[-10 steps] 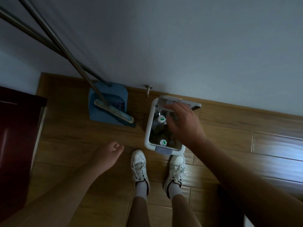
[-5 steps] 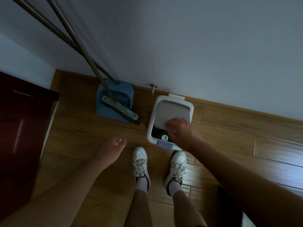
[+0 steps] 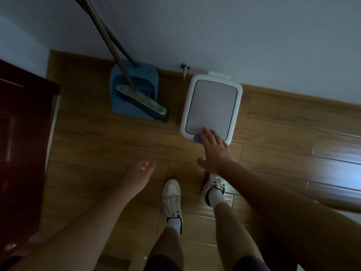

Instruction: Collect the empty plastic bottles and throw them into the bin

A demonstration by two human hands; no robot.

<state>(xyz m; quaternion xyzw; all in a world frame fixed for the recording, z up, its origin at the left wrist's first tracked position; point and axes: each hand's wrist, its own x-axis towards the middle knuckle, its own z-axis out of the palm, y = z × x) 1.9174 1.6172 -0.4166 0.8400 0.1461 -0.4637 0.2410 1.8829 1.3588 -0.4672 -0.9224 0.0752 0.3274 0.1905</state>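
Observation:
The white bin [image 3: 185,114] stands on the wooden floor against the wall, and its grey lid [image 3: 212,106] lies flat and closed. No bottles show, since the lid hides the inside. My right hand [image 3: 214,151] is spread open, its fingertips resting on the lid's near edge above the bin's front button. My left hand [image 3: 136,175] hangs loosely curled over the floor to the left, holding nothing.
A blue dustpan [image 3: 134,90] with a broom [image 3: 140,100] leans against the wall left of the bin. A dark red cabinet [image 3: 21,143] stands at the far left. My feet in white shoes [image 3: 172,198] are just in front of the bin.
The bin lid went from open, with bottles visible inside, to fully closed under my right hand. My right hand slid back to the lid's near edge. My left hand barely moved.

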